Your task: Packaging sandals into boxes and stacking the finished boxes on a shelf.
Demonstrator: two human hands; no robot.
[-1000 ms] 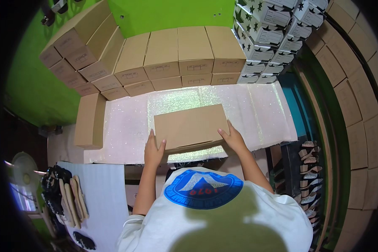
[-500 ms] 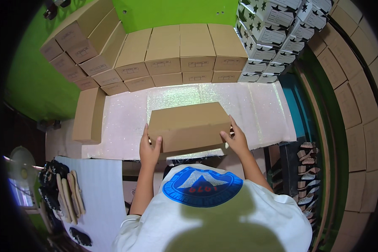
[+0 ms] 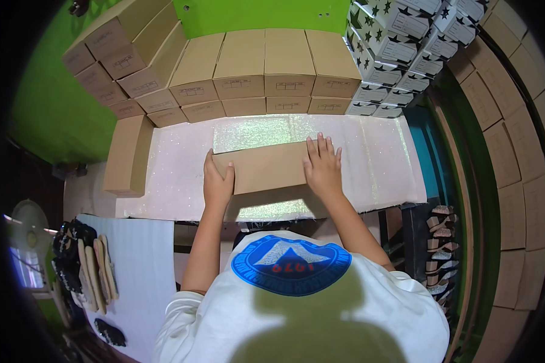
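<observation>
A plain brown cardboard box [image 3: 269, 169] lies slantwise in front of me over a pale glittery table cover [image 3: 175, 175], one long face turned toward me and a shadow below its near edge. My left hand [image 3: 219, 181] grips its left end, thumb on the near face and fingers round the side. My right hand [image 3: 324, 169] rests on the right end with fingers stretched out and spread past the far edge, thumb lying against the face. Its palm hides that corner of the box. The box's underside is out of sight.
Brown boxes [image 3: 240, 57] line the table's back, with a stack of white star-patterned boxes [image 3: 393, 51] at the right. One brown box [image 3: 129, 156] stands at the left. Shoe parts [image 3: 91, 266] lie on a white side table [image 3: 145, 260]; heeled shoes [image 3: 440, 248] fill a right-hand rack.
The box has moved farther from me and tipped, so its top face no longer shows. My right hand has gone from gripping the right end to lying spread over it.
</observation>
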